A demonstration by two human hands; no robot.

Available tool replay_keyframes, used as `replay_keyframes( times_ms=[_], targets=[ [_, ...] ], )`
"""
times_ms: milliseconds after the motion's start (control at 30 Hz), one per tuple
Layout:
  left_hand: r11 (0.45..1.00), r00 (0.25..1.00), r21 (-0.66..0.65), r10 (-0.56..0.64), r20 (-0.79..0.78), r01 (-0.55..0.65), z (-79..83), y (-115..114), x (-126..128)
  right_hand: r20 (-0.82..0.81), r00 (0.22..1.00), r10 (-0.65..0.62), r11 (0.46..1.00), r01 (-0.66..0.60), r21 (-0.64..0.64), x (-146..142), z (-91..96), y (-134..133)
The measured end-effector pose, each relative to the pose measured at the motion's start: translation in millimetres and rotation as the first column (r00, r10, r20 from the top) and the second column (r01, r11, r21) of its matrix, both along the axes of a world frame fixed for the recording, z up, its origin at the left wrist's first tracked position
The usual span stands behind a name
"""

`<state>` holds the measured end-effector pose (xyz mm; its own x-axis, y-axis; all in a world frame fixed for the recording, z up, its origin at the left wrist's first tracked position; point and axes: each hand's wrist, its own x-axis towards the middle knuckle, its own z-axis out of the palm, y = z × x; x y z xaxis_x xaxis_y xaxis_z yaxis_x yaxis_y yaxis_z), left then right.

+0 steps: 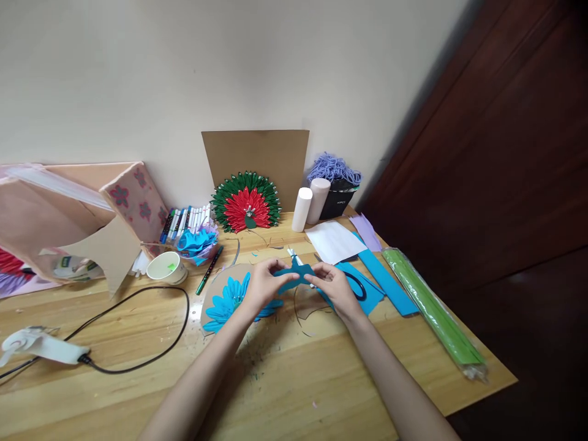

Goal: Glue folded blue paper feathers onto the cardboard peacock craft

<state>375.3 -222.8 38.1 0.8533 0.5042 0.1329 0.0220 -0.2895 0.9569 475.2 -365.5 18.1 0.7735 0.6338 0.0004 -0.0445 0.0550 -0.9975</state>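
Both my hands meet over the middle of the wooden table (285, 380). My left hand (265, 283) pinches the left end of a small teal paper cut-out (294, 277). My right hand (331, 283) grips the cut-out's right end, its fingers closed. Whether it also holds something thin and white poking out above the cut-out I cannot tell. Just below my left hand lies a blue paper flower (227, 303) on a round cardboard disc. Black-handled scissors (358, 286) rest on blue paper (367, 294) beside my right hand.
A red and green paper fan piece (246, 208) leans on cardboard at the wall. Markers (186, 222), a paper cup (166, 267), a glue gun (39, 346) with black cable, white cylinders (303, 209), white paper (334, 241), blue strips (390, 285) and a green strip pack (434, 312) surround my hands.
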Motion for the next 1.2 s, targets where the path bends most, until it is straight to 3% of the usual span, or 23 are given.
replay_keyframes(
  times_ms=[233,367,433,500,633,767,900,1033,1200],
  targets=[
    [0.943,0.964,0.264,-0.239,0.114,0.202,12.0,4.4,-6.7,0.182,0.977,0.110,0.991,-0.093,-0.099,-7.0,8.6,-3.7],
    [0.943,0.944,0.096,-0.324,0.058,0.318,15.6,8.8,-10.5,0.145,0.982,0.119,0.991,-0.108,-0.083,-5.2,5.5,-5.1],
    [0.955,0.955,-0.006,-0.297,0.007,0.297,13.3,10.4,-10.7,0.125,0.985,0.118,0.992,-0.112,-0.059,-5.1,4.9,-4.6],
    [0.979,0.977,-0.022,-0.204,-0.056,0.203,10.3,11.7,-9.9,0.118,0.985,0.128,0.991,-0.122,-0.054,-6.1,5.1,-3.3],
    [0.991,0.993,0.106,-0.072,-0.092,0.081,9.3,13.5,-8.4,0.130,0.989,0.076,0.996,-0.071,-0.048,-11.6,5.9,-0.1],
    [0.972,0.995,0.226,-0.041,-0.093,0.061,14.4,14.4,-11.4,0.294,0.955,0.035,0.999,-0.031,-0.016,-18.2,7.4,-0.6],
    [0.965,0.991,0.249,-0.048,-0.122,0.077,15.2,16.3,-21.5,0.424,0.903,0.066,0.996,-0.036,-0.078,-22.6,3.5,-0.8],
    [0.976,0.988,0.204,-0.046,-0.147,0.076,4.5,21.9,-41.2,0.286,0.949,0.131,0.986,-0.096,-0.133,-31.1,-8.6,5.9],
    [0.999,0.970,0.020,-0.039,-0.240,0.046,-11.9,28.0,-76.3,0.155,0.973,0.171,0.977,-0.148,-0.151,-52.7,-14.3,13.5]
  ],
)
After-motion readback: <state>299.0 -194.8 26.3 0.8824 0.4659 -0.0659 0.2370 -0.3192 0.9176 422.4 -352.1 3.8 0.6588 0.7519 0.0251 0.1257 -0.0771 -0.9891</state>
